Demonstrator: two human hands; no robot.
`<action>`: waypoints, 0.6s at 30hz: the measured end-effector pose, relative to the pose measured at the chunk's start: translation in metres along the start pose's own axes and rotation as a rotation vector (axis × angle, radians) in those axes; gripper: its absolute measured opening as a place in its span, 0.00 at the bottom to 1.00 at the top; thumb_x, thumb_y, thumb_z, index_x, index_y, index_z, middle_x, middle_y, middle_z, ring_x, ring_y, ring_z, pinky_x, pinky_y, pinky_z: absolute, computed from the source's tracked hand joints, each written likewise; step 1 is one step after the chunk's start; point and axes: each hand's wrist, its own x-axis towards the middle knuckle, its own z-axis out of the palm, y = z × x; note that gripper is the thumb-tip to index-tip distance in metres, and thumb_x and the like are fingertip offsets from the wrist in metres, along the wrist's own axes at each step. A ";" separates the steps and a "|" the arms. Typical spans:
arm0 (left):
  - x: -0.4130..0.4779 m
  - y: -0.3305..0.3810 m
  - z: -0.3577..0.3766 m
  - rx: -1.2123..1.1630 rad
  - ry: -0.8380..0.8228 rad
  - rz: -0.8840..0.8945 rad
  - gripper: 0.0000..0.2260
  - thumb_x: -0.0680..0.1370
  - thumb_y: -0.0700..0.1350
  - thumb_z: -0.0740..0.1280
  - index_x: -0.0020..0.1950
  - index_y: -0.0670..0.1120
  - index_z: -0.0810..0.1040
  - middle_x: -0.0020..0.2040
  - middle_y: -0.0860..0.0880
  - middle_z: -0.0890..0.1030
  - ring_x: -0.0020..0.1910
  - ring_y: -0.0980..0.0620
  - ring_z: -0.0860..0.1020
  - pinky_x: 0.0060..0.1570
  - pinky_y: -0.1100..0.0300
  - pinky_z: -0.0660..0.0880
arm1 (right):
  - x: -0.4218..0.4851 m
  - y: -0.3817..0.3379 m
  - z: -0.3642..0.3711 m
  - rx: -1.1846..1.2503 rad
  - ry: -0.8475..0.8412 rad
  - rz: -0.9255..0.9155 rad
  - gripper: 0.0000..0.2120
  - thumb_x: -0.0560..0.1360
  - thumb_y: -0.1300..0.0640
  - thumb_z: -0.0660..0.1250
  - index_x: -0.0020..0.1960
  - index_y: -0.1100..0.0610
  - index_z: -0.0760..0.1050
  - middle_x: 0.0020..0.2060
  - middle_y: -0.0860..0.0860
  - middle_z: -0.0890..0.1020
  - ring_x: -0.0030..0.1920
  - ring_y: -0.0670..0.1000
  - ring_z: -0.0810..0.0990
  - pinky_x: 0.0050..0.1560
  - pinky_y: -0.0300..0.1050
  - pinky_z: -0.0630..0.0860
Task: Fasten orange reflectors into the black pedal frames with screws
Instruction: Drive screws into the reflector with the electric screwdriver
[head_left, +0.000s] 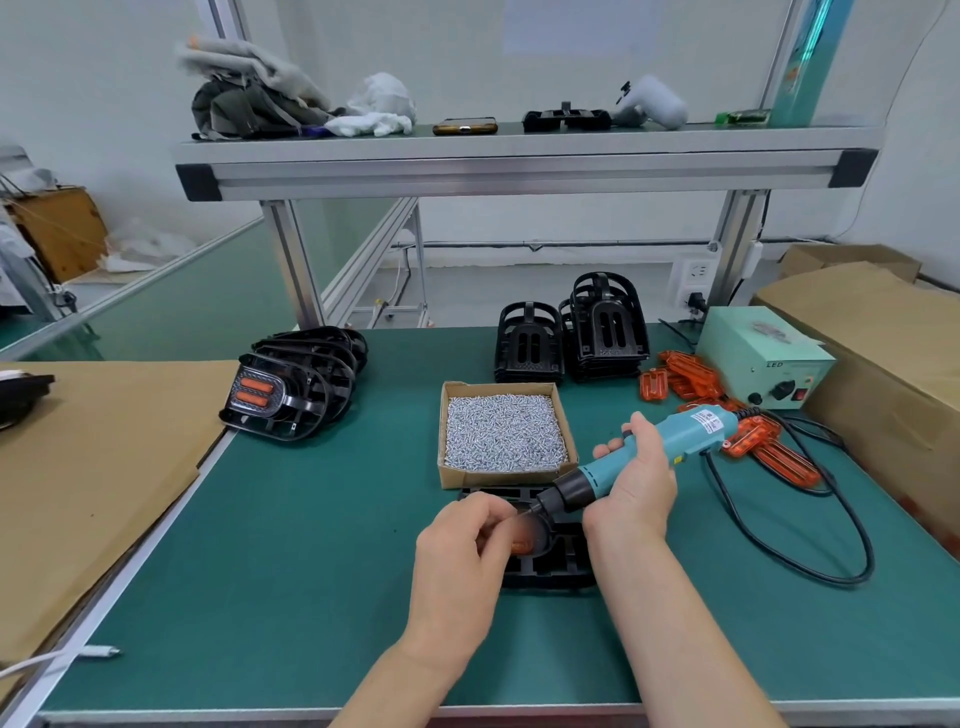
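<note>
On the green table (311, 545) a black pedal frame (561, 566) is laid flat, just in front of the cardboard box (498, 477) that is filled with small silver screws (504, 431). An orange reflector (522, 545) is seen inside this frame, partly covered by the hands and blurred. The blue electric screwdriver (675, 441) is gripped around its body by the right hand (641, 473), with the fingers wrapped closed, and it is tilted down to the left so that its thin bit is pointed at the reflector. The left hand (462, 545) is placed over the left part of the frame; its fingers are curled and brought together with the thumb at the tip of the bit, but it cannot be told if a screw is pinched there. A pile of finished pedals (296, 384), with orange strips showing, is leaned at the back left of the table. Two stacks of empty black frames (571, 338) are stood behind the box. Loose orange reflectors (680, 376) are scattered at the right, near a pale control box (763, 358), and the black cable (852, 525) of the screwdriver is looped over the table.
</note>
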 end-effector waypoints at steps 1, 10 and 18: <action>0.000 0.000 0.000 -0.005 0.000 -0.002 0.12 0.75 0.37 0.72 0.41 0.55 0.80 0.38 0.56 0.82 0.40 0.54 0.80 0.42 0.63 0.75 | -0.001 0.000 0.000 -0.006 0.000 0.001 0.08 0.74 0.55 0.73 0.48 0.55 0.75 0.29 0.47 0.76 0.27 0.45 0.76 0.31 0.37 0.77; -0.001 -0.008 0.000 -0.074 -0.016 -0.002 0.10 0.74 0.36 0.73 0.41 0.53 0.82 0.39 0.54 0.83 0.42 0.53 0.81 0.44 0.58 0.77 | -0.001 0.003 -0.001 -0.031 0.003 -0.001 0.09 0.74 0.56 0.73 0.50 0.56 0.75 0.28 0.46 0.76 0.26 0.45 0.76 0.29 0.36 0.76; 0.001 -0.014 -0.004 -0.104 -0.042 -0.009 0.13 0.73 0.38 0.75 0.48 0.57 0.81 0.44 0.54 0.83 0.47 0.57 0.81 0.48 0.67 0.74 | 0.001 0.007 0.002 -0.034 0.000 0.010 0.09 0.74 0.56 0.73 0.49 0.56 0.75 0.27 0.46 0.76 0.24 0.44 0.76 0.28 0.36 0.76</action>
